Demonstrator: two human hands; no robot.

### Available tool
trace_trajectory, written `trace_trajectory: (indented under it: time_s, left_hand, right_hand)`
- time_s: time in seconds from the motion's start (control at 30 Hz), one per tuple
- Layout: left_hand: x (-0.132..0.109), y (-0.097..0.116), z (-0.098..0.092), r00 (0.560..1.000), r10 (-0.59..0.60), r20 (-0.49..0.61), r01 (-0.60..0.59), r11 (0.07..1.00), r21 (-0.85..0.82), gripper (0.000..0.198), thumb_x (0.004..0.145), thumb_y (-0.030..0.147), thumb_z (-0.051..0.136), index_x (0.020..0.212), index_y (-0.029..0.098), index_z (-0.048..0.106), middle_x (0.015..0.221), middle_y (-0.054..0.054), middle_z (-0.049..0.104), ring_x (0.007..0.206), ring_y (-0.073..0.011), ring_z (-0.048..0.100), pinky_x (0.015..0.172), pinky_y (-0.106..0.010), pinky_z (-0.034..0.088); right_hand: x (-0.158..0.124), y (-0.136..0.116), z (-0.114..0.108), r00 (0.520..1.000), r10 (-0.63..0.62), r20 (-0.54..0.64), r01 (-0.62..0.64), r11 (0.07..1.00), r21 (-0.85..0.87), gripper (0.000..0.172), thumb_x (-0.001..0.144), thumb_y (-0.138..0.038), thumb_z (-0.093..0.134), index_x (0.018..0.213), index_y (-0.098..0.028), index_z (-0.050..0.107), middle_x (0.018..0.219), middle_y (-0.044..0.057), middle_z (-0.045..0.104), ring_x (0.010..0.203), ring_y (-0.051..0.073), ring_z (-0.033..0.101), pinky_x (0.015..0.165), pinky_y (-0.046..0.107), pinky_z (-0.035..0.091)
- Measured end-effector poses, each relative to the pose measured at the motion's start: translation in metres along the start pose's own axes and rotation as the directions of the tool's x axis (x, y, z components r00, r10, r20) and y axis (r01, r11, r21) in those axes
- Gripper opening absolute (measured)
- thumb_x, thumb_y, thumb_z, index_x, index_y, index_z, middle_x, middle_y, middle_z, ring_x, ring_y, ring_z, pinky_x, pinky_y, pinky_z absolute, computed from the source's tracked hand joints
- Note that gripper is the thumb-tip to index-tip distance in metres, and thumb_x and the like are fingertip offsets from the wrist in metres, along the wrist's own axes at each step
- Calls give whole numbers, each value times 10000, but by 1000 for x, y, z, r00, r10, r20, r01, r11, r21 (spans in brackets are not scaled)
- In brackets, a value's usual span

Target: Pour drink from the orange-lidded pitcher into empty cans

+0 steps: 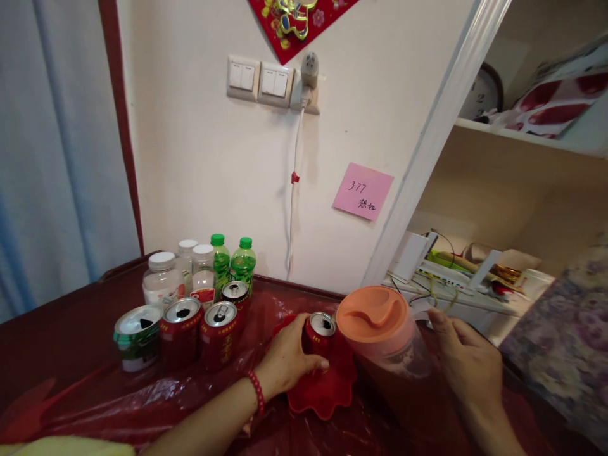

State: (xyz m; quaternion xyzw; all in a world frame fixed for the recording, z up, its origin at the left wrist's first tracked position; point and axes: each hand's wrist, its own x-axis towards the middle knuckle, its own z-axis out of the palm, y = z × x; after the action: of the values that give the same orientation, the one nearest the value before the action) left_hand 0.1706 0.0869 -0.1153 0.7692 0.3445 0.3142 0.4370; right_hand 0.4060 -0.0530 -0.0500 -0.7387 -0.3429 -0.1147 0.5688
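Observation:
My left hand [289,354], with a red bead bracelet at the wrist, is closed around a red drink can [319,335] whose top is open. That can stands in a red dish with a scalloped rim [323,402]. To its right is a clear pitcher [403,380] with an orange lid [373,313]; brownish liquid seems to fill its lower part. My right hand [468,367] grips the pitcher by its handle, and the pitcher tilts slightly toward the can. The lower part of the pitcher blends into the dark table.
Several opened cans [180,335] stand on the left, before white-capped jars [164,278] and two green-capped bottles [243,263]. Plastic film [156,405] covers the dark red table. Behind it, a cable [295,209] hangs down the wall. Shelves [503,145] stand at the right.

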Motion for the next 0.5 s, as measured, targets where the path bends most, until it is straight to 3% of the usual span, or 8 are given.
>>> trace_trajectory:
  time_s: [0.13,0.5]
  left_hand:
    - [-1,0,0,1000,-7,0,7,1000,-6,704,577,182,874,1224,239,604,1251,-61,724,1153,-294,655,1002,-364,483]
    - [1,0,0,1000,-4,3,4,1000,7,697,578,189,873,1220,238,604,1242,-60,727,1145,-292,657,1003,-363,481]
  right_hand:
    - [-3,-7,-1,1000,14,3,-14,1000,5,608,803,-788,569,607,-214,531,577,-39,365,603,156,381,558,272,323]
    - [-1,1,1,1000,11,3,-11,1000,25,648,797,-823,584,651,-192,600,570,-36,413,585,152,392,537,270,328]
